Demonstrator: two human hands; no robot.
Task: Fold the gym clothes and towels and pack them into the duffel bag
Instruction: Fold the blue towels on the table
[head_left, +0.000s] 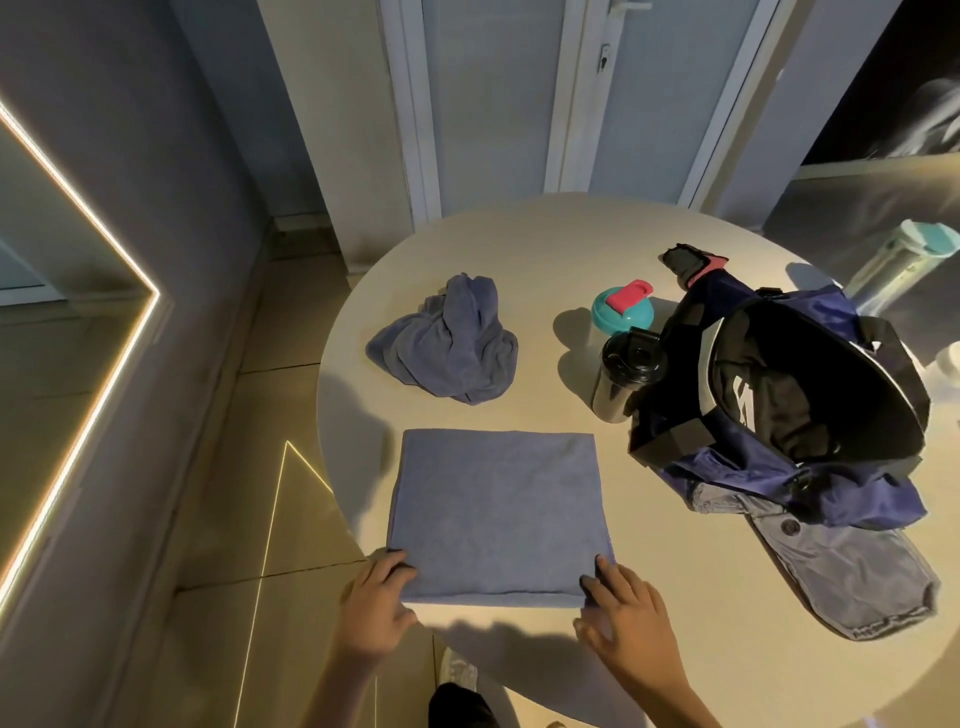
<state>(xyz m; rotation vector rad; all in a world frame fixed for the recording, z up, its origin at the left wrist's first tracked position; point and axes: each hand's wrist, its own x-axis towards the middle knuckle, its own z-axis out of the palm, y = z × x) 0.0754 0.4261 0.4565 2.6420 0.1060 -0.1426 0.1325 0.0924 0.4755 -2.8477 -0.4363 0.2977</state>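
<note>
The folded towel (498, 514) lies flat at the near edge of the worktop (545, 249), soft, light and limp, so I'd take it by both near corners. The left grip (379, 597) pinches the near left corner; the right grip (623, 618) lies on the right one, clamped or not I cannot tell. The open duffel bag (727, 467) sits to the right, a crumpled towel (447, 348) beyond.

Folded towel (498, 514) sits at the near edge of the desk (545, 249); left hand (374, 608) at its near left corner, right hand (623, 618) at its near right; crumpled towel (447, 348) lies behind it; to the right of that, a shaker cup (626, 382) with a lidded bottle (621, 312) just behind; duffel bag (727, 467) lies open on the right, clothing inside; a tall bottle (893, 265) behind the bag
</note>
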